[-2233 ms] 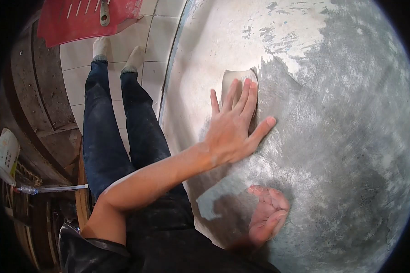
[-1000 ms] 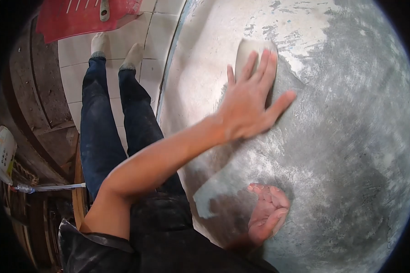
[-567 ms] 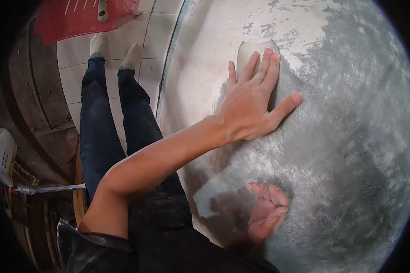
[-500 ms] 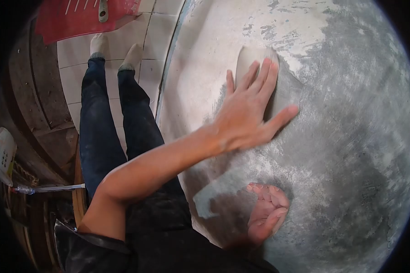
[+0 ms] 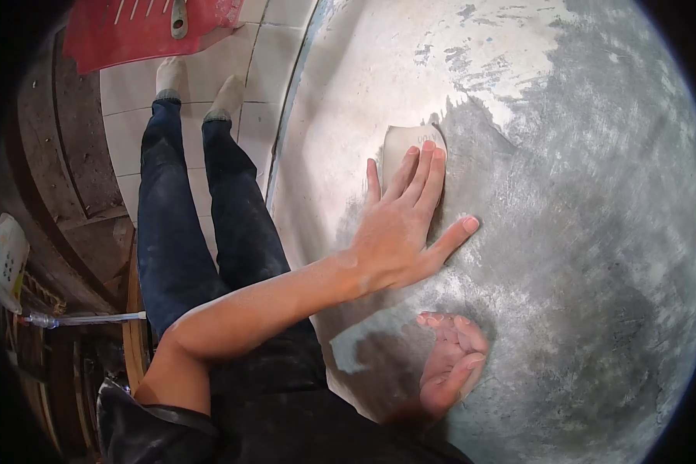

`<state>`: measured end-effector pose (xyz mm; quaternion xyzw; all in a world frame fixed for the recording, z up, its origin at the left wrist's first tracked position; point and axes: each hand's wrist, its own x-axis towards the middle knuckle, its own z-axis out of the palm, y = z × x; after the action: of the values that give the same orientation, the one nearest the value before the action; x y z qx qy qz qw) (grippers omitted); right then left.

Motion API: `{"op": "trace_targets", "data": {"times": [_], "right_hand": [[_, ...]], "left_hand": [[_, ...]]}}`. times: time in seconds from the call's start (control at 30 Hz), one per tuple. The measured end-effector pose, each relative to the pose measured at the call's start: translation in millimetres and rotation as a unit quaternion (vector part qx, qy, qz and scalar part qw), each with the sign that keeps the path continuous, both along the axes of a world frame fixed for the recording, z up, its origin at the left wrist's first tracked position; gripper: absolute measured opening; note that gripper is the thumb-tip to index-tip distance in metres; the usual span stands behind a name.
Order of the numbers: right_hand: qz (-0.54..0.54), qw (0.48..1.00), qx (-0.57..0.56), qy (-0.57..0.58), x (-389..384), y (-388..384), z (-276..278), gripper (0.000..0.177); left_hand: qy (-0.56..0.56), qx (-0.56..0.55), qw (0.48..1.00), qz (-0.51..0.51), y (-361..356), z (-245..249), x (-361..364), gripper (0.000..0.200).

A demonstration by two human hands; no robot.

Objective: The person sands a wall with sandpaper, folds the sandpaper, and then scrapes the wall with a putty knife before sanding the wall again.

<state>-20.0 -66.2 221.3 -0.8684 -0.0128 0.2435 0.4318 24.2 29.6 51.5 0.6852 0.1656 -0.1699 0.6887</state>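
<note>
My left hand (image 5: 398, 232) lies palm down on a large curved surface (image 5: 564, 255) with patches of white and grey. Beneath its outstretched fingers is a pale sheet of sandpaper (image 5: 400, 145) with printed marks near its top edge, pinned against the surface. The thumb is spread out to the right, and the little finger stands off to the left. Lower down, my right hand (image 5: 455, 359) rests on the same surface with its palm partly turned up. Its fingers are loosely curled in, and nothing shows in them.
My legs in dark jeans (image 5: 174, 209) stretch over pale floor tiles (image 5: 267, 62). A red plastic chair or seat (image 5: 124, 39) with slots is at the upper left, a putty-knife-like handle (image 5: 179, 19) on it. Wooden beams (image 5: 134, 332) and a white perforated object (image 5: 8, 259) are at the left.
My left hand has slid down and slightly left over the surface, and the sandpaper has moved with it. My right hand has stayed in place.
</note>
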Motion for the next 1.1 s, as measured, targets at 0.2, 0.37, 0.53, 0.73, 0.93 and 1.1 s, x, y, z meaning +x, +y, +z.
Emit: {"op": "trace_targets", "data": {"times": [0.2, 0.37, 0.53, 0.73, 0.93, 1.1], "right_hand": [[0.005, 1.000, 0.009, 0.010, -1, -3, 3, 0.049], [0.001, 1.000, 0.022, 0.005, 0, -4, -1, 0.050], [0.006, 1.000, 0.009, 0.006, 1, -1, 2, 0.050], [-0.001, 1.000, 0.009, -0.001, 1, 2, -1, 0.050], [0.005, 1.000, 0.018, 0.001, 0, -3, -2, 0.049], [0.008, 1.000, 0.020, -0.003, -1, 0, -4, 0.048]], "left_hand": [[0.006, 0.062, 0.997, 0.048, 2, -36, 30, 0.098], [0.007, 0.064, 0.998, -0.002, -3, -10, 3, 0.096], [0.050, 0.050, 0.997, 0.014, 8, -22, 35, 0.094], [0.035, 0.001, 0.999, -0.001, 3, 6, 9, 0.098], [0.043, 0.014, 0.998, 0.032, 10, -34, 44, 0.106], [0.002, -0.012, 1.000, 0.027, 10, -14, 30, 0.102]]}}
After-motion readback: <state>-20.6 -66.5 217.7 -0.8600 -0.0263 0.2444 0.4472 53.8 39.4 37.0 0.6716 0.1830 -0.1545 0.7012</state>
